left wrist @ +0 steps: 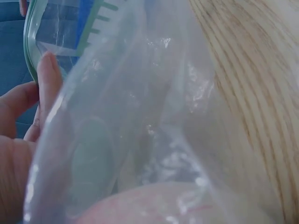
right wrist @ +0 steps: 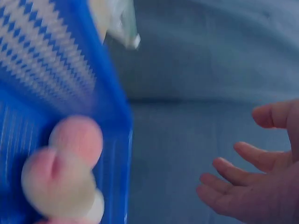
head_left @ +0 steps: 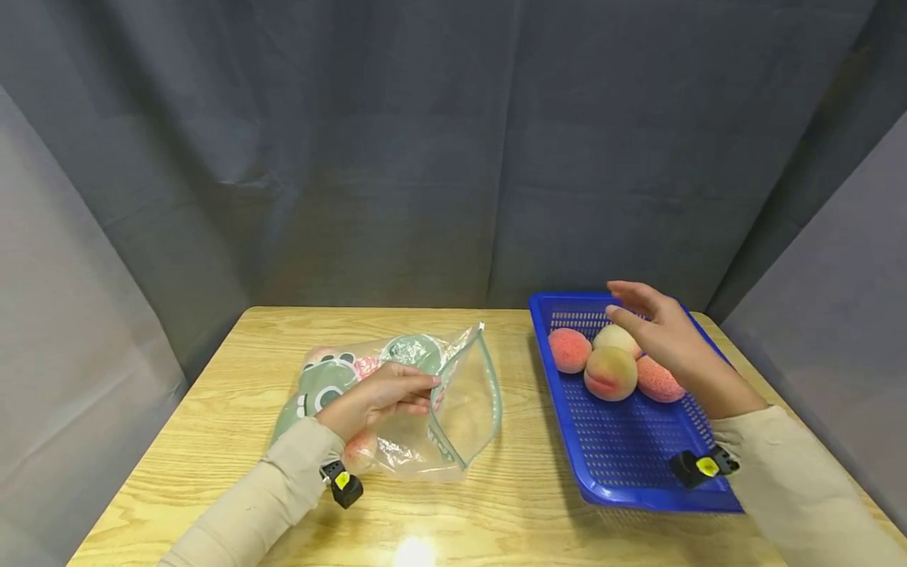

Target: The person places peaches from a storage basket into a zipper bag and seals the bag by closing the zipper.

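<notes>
A clear zip bag [head_left: 414,453] with green printed figures lies on the table, its green-edged mouth gaping to the right. My left hand [head_left: 386,394] pinches the near edge of that mouth between thumb and fingers. Inside the bag a pinkish peach [head_left: 360,450] shows through the plastic; in the left wrist view the bag film [left wrist: 126,116] covers most of the scene. Above the right side of a blue basket [head_left: 560,429] hovers my right hand [head_left: 659,327], fingers spread and holding nothing. Several peaches [head_left: 611,373] sit together in the basket's far half, below that hand.
The wooden table [head_left: 524,528] carries the bag on the left and the basket on the right. A dark grey curtain [head_left: 397,157] hangs behind the table's far edge, with lighter cloth [head_left: 64,331] at the sides. The basket has raised, slotted walls.
</notes>
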Available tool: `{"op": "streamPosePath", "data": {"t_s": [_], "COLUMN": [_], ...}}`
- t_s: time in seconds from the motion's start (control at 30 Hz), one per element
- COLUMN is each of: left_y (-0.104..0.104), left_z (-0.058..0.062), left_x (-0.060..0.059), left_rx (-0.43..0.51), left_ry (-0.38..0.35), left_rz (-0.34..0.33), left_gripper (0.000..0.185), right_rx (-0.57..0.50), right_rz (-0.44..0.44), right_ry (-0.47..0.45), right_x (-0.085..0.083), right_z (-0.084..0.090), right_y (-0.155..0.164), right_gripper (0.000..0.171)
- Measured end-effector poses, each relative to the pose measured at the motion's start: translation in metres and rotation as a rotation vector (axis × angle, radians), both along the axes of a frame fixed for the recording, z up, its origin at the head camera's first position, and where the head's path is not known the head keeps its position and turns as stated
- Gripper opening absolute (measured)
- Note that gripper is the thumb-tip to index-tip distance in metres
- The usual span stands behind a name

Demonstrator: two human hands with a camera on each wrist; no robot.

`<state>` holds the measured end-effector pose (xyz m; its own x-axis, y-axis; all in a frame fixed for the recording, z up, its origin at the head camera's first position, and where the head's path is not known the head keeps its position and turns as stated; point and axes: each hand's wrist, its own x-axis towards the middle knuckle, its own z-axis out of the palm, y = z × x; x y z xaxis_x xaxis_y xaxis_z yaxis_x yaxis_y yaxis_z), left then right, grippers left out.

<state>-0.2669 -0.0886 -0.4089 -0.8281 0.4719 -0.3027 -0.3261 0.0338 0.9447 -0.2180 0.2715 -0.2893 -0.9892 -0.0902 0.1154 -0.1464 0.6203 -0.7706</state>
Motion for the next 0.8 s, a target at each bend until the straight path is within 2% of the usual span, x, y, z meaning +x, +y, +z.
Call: {"op": "streamPosePath", "data": {"t_s": [0.17, 0.33, 0.53, 0.8], "left_y": [0.002, 0.004, 0.005, 0.004], "left_z": [0.002, 0.004, 0.006, 0.007], "left_x": [0.001, 0.002, 0.003, 0.004], "left_rx": [-0.029, -0.077, -0.131, -0.157], "left_ry": [0.018, 0.047, 0.071, 0.086], "left_rz": [0.004, 0.004, -0.004, -0.014], "left_gripper": [0.009, 0.01, 0.013, 0.015], "right_rx": [0.147, 0.32, 0.397, 0.475], "right_rz": [-0.012, 0.028, 0.124, 0.143], "right_ry": [-0.002, 0.004, 0.056, -0.002], "right_x": [-0.022, -0.037, -0.042, -0.045], "right_z": [-0.016, -0.046, -0.08, -0.096], "right_y": [0.029, 0.047, 0.046, 0.04], "right_gripper": [0.059, 0.06, 0.062, 0.071]}}
